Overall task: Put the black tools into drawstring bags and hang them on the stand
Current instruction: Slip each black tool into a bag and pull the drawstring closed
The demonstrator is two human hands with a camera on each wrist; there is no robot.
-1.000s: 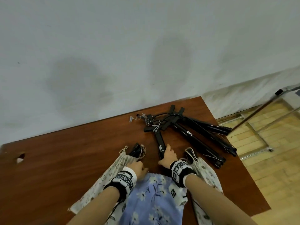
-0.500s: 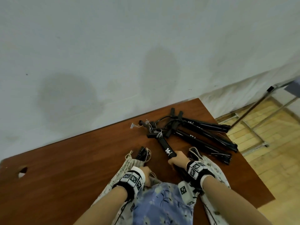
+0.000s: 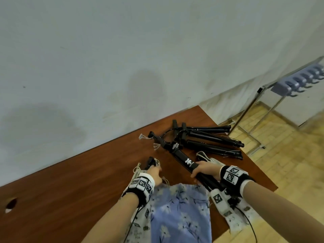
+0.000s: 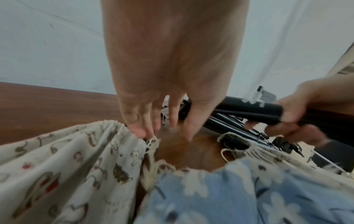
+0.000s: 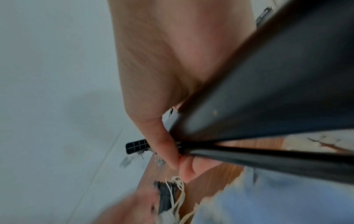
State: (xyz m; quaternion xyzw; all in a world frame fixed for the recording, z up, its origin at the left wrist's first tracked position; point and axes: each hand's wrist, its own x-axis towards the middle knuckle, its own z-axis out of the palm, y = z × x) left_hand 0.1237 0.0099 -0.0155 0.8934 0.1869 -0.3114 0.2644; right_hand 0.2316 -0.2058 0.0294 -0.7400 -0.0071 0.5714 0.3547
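Note:
My right hand (image 3: 203,171) grips a long black tool (image 3: 185,160) around its foam handle, its near end over the blue floral bag (image 3: 180,207). In the right wrist view my thumb and fingers (image 5: 176,159) wrap the tool (image 5: 268,98). My left hand (image 3: 155,173) sits at the mouth of a cream patterned bag (image 3: 138,223), where another black tool (image 3: 150,163) sticks out. Seen from the left wrist, its fingers (image 4: 141,130) point down, fairly straight, touching the bag's gathered rim (image 4: 118,127). More black tools (image 3: 210,137) lie piled at the table's far right.
A second cream bag (image 3: 233,220) with a tool in it lies at the right, near the table edge (image 3: 259,172). A metal stand with a row of hooks (image 3: 298,81) is on the floor to the right. A wall runs along the table's far edge.
My right hand has drawn the black tool back toward me and to the right. My left hand has shifted forward to the cream bag's mouth. The view swung, bringing the stand's hooks into sight.

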